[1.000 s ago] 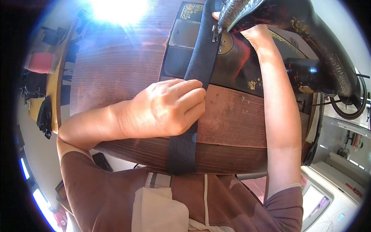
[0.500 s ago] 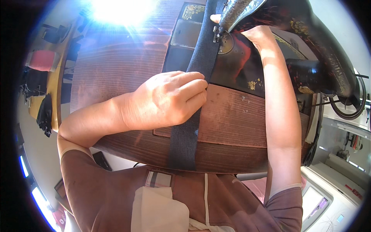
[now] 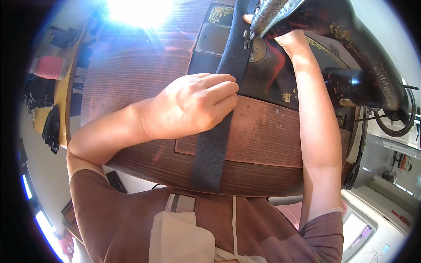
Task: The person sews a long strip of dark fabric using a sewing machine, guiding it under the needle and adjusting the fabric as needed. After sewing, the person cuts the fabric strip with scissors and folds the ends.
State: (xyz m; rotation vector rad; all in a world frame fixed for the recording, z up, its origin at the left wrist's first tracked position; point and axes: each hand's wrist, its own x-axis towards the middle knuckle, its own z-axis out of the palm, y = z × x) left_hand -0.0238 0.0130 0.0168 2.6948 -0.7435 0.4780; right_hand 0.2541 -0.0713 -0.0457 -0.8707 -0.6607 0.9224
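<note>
A long dark strip of fabric (image 3: 209,155) runs from the table's near edge up under the presser foot (image 3: 248,38) of a black sewing machine (image 3: 346,30) with gold decoration. My left hand (image 3: 195,103) lies across the strip, its fingers curled closed on the cloth's right edge, just short of the machine bed. On the far side of the needle is my right hand (image 3: 293,39), reaching behind the machine head. Only a fingertip of it shows left of the head, against the strip; its other fingers are hidden.
The sewing machine sits in a brown wooden table (image 3: 131,79). Its handwheel (image 3: 401,114) is at the far right. A side table on the left bears a red thread cone (image 3: 47,67) and a black bag (image 3: 52,129). Strong light glares at the upper left.
My left hand has shifted slightly away from me, toward the presser foot, and the strip has moved along with it. My right hand stays behind the machine head.
</note>
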